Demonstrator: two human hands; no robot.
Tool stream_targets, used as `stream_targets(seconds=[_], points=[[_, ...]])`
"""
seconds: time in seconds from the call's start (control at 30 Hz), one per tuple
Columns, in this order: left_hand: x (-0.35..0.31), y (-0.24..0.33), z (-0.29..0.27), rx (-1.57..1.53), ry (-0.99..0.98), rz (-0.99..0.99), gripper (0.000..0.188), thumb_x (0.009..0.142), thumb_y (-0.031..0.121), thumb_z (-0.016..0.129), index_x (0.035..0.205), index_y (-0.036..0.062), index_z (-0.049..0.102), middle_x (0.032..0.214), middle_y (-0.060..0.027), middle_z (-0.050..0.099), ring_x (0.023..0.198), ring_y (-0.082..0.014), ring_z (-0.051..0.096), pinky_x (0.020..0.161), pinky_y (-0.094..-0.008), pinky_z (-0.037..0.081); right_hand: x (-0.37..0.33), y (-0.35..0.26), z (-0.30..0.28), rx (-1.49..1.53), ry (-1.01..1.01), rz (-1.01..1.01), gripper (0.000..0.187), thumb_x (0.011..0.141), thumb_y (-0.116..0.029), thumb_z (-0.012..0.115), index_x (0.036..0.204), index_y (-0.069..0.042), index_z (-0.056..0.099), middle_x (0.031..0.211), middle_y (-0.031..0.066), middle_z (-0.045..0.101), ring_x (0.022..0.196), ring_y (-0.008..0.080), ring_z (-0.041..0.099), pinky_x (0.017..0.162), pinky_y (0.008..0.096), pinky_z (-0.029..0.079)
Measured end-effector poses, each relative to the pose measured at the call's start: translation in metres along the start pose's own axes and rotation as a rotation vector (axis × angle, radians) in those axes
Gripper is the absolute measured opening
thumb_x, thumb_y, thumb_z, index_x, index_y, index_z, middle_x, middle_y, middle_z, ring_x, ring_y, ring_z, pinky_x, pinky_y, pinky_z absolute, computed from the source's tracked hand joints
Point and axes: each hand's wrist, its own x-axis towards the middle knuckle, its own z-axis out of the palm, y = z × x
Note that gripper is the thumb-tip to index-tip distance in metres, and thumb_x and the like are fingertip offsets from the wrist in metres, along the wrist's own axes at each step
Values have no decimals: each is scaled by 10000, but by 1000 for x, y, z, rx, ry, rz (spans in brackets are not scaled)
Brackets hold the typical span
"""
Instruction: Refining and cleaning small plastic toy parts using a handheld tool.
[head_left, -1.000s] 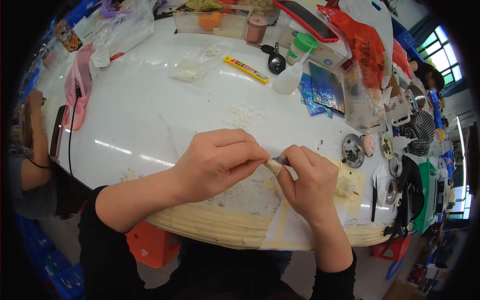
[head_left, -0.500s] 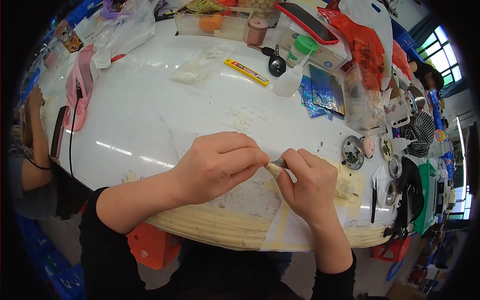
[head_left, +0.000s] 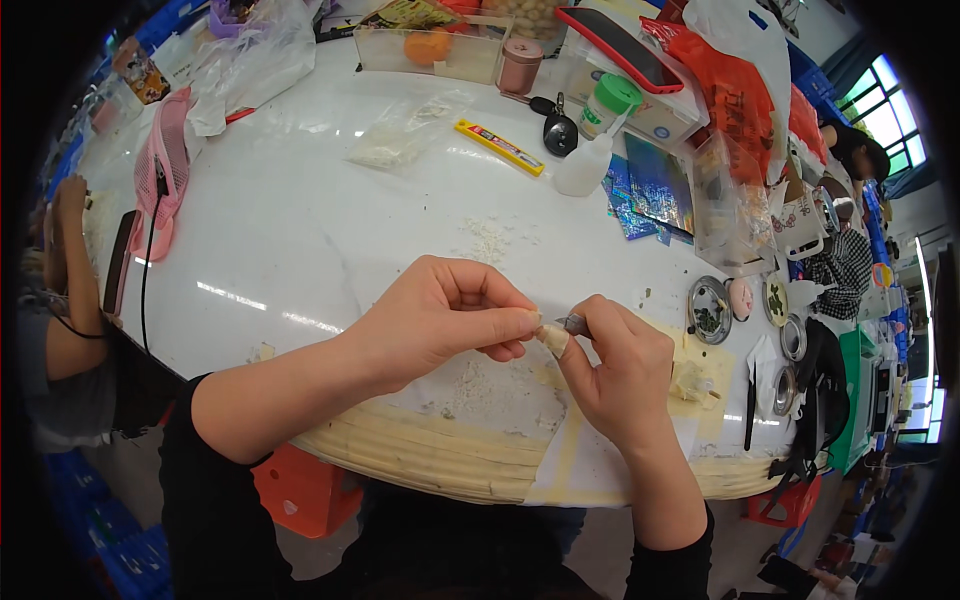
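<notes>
Over the near part of the table my two hands meet fingertip to fingertip. My left hand (head_left: 440, 325) is closed in a pinch at thumb and index finger; whatever sits between them is too small to name. My right hand (head_left: 625, 370) grips a small grey blade-like tool (head_left: 574, 324) between thumb and curled index finger. Cream-coloured tape (head_left: 552, 339) wraps that thumb, which is close to the left fingertips. Tiny white pieces (head_left: 486, 240) lie scattered beyond the hands, and more white bits (head_left: 478, 388) are spread beneath them.
A clear bag (head_left: 400, 135), a yellow packet (head_left: 499, 148), car keys (head_left: 560, 130) and a white squeeze bottle (head_left: 584, 167) lie farther back. Round metal tins (head_left: 709, 310) stand at the right. Cream tape (head_left: 420, 450) covers the table's front edge. Another person's arm (head_left: 75, 250) shows at far left.
My left hand has turned, its fingers now curled more openly behind the thumb, still near the right thumb. The right hand keeps its grip and has barely shifted. The view has moved slightly.
</notes>
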Motion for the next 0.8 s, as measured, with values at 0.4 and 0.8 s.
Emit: stream_targets(seconds=[0.4, 0.8], points=[[3, -4, -5, -23, 11, -13, 134, 912, 131, 689, 971, 11, 676, 894, -88, 701, 798, -136, 681, 720, -259, 559, 1, -6, -2, 335, 73, -26, 514, 672, 116, 608, 1139, -76, 706, 757, 53, 568, 607, 133, 606, 549, 248, 495], [3, -6, -4, -97, -56, -107, 137, 930, 143, 670, 975, 13, 667, 927, -87, 700, 822, -148, 690, 745, -263, 570, 2, -5, 1, 387, 101, -73, 427, 651, 112, 639, 1032, -59, 728, 776, 53, 602, 624, 128, 629, 551, 237, 505]])
